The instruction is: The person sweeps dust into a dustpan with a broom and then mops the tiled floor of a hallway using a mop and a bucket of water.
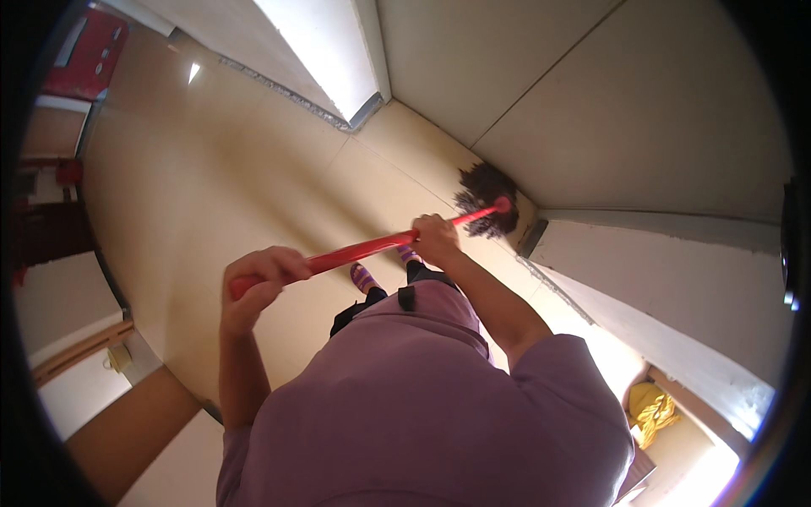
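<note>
A red mop handle (355,251) slants across in front of my body, held in both hands. My left hand (261,282) is wrapped around it near its rounded upper end. Farther down the shaft, my right hand (437,237) grips it from above. At the lower end a dark, shaggy mop head (486,199) with frayed, greyish strands lies on the tiled floor (285,184). It sits close to the base of the large grey panels, near the corner on the right.
Grey panels (570,108) rise beyond the mop head. A white wall corner with a grey base (366,113) juts in at the top. My sandalled foot (363,277) stands below the handle. A brown door (133,434) is at lower left; yellow cloth (652,412) hangs at lower right.
</note>
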Demonstrator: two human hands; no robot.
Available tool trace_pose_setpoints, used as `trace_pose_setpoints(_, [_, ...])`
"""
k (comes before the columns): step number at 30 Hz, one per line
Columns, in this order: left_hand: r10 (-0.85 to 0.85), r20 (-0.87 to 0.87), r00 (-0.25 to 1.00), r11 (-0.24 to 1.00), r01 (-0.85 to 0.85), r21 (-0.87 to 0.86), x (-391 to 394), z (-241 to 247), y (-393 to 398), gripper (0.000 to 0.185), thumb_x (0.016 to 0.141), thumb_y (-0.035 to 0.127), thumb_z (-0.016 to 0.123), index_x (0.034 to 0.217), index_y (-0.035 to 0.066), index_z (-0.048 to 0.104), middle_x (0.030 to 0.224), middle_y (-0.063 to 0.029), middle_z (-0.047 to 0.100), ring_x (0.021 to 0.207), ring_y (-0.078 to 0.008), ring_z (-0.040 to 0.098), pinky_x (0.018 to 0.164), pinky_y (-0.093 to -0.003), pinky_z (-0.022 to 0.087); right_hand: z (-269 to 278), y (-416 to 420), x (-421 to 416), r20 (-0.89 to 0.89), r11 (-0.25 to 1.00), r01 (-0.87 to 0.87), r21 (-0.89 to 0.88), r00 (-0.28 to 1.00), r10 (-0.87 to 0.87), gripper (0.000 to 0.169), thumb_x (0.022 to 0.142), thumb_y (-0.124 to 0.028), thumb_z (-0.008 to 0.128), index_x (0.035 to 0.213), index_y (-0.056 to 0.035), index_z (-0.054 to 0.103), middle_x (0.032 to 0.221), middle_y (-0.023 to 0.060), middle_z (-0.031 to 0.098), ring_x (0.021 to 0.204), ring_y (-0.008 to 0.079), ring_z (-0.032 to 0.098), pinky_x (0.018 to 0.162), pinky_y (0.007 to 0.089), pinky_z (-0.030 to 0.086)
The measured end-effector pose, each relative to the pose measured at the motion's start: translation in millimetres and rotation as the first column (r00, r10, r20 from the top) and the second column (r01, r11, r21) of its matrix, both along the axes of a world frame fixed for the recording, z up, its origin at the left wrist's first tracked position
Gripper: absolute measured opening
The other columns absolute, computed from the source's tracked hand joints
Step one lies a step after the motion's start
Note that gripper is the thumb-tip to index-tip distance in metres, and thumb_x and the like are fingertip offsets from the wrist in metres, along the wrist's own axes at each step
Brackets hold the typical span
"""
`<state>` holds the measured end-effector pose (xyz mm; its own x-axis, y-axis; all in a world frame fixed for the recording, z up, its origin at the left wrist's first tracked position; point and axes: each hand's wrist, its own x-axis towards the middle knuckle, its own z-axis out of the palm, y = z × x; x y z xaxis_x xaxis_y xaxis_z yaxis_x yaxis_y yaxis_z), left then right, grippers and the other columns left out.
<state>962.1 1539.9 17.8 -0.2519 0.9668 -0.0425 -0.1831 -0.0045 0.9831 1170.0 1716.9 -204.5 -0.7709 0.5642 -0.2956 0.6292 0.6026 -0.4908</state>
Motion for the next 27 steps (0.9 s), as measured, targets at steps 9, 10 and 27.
trace_pose_setpoints(9, [0.071, 0.265, 0.961, 0.993, -0.044, -0.106, 60.1, -37.4, -1.8, 0.009, 0.081, 0.007, 0.053, 0.073, 0.004, 0.053, 0.09, -0.0118, 0.063, 0.096, -0.0227, 0.055, 0.087, -0.0378, 0.042, -45.1, -8.0, 75.8, -0.056, 0.993, 0.077, 0.084, 0.996, -0.073, 0.022, 0.073, -0.027, 0.067, 0.065, -0.008, 0.058, 0.075, 0.0105, 0.058, 0.079, 0.0314, 0.056, 0.069, 0.0436, 0.045])
trace_pose_setpoints(10, [0.089, 0.26, 0.961, 0.989, -0.055, -0.134, 60.1, -36.5, -8.2, 0.009, 0.081, 0.007, 0.053, 0.073, 0.004, 0.053, 0.09, -0.011, 0.063, 0.097, -0.0222, 0.055, 0.087, -0.0371, 0.043, -46.8, -15.3, 74.8, -0.085, 0.991, 0.088, 0.099, 0.993, -0.079, 0.023, 0.072, -0.025, 0.068, 0.063, -0.0071, 0.056, 0.072, 0.0119, 0.057, 0.077, 0.0327, 0.055, 0.068, 0.0445, 0.044])
trace_pose_setpoints(27, [0.574, -0.046, 0.818, 0.818, -0.575, -0.018, 122.6, 30.9, -272.0, 0.007, 0.073, 0.001, 0.05, 0.067, 0.002, 0.054, 0.083, -0.0145, 0.065, 0.088, -0.0251, 0.059, 0.078, -0.0382, 0.046, -15.5, -207.8, 1.3, -0.316, 0.868, -0.484, -0.107, 0.845, 0.432, 0.021, 0.075, -0.025, 0.065, 0.066, -0.0076, 0.058, 0.071, 0.0092, 0.058, 0.07, 0.0305, 0.057, 0.067, 0.0437, 0.04])
